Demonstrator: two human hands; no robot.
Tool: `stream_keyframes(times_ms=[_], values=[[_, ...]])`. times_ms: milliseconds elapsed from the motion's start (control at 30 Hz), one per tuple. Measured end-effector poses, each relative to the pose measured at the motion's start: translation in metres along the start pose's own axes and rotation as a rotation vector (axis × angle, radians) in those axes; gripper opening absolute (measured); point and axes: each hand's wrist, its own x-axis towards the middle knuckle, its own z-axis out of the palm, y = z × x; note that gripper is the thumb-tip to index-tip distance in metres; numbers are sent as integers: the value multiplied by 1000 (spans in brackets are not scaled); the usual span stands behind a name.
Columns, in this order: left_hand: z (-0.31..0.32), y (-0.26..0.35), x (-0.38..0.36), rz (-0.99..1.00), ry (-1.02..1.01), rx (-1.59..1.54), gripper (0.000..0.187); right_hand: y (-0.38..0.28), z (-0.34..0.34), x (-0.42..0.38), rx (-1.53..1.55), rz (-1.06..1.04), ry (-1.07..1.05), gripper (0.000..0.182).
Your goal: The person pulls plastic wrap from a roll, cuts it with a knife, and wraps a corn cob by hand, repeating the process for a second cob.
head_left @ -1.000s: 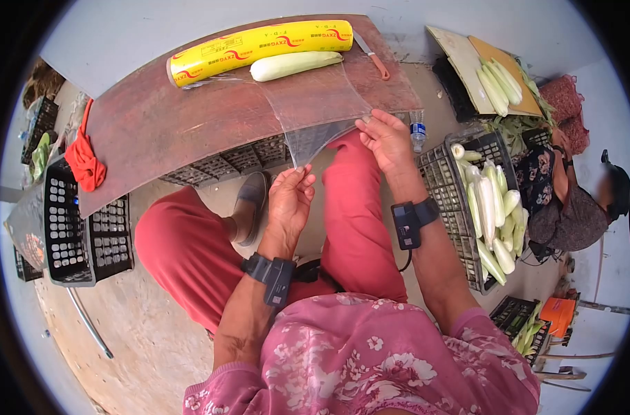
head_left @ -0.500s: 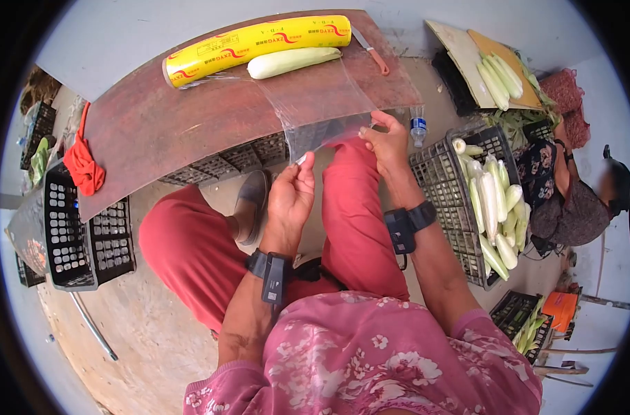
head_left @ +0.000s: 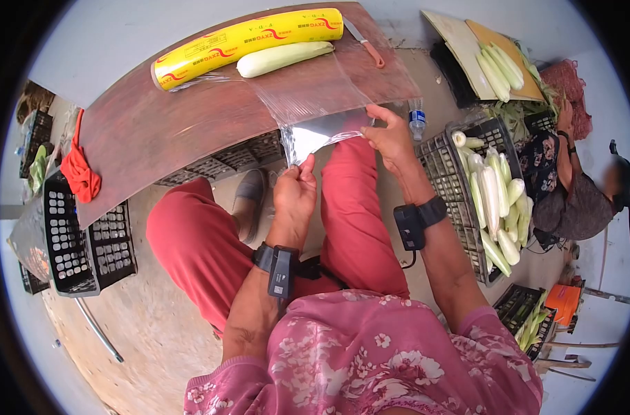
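Note:
A pale green zucchini [head_left: 285, 59] lies on the table on a sheet of clear cling film [head_left: 308, 97], just in front of the yellow roll of film [head_left: 249, 43]. The sheet runs over the table's near edge, and its loose end shines between my hands. My left hand [head_left: 297, 192] pinches one corner of it above my lap. The other corner is between the thumb and fingers of my right hand [head_left: 389, 138], higher up by the table edge. Neither hand touches the zucchini.
A knife [head_left: 364, 43] lies at the table's [head_left: 183, 131] far right. A crate of zucchini [head_left: 460, 200] stands to my right, near a water bottle [head_left: 417, 123]. Another person [head_left: 578, 200] sits beyond it. At left are a red cloth [head_left: 81, 166] and a black crate [head_left: 93, 242].
My left hand has shifted slightly right and down, and the film's hanging end now catches bright light. Both hands keep hold of it. The zucchini stays in front of the roll.

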Motion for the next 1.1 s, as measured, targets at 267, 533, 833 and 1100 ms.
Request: stream_keyframes(times_ms=[267,533,833,1100], values=[[3,-2,11,-64,-28,10,11,6,7,-6,126,-6,0,53],[24,-3,7,-132,-59,88,15,13,12,-7,106,-36,13,53],[38,-8,2,-20,-107,194,43,12,15,-7,79,-37,17,51],[41,-1,10,-117,-260,553,10,13,15,-5,155,-68,58,45]])
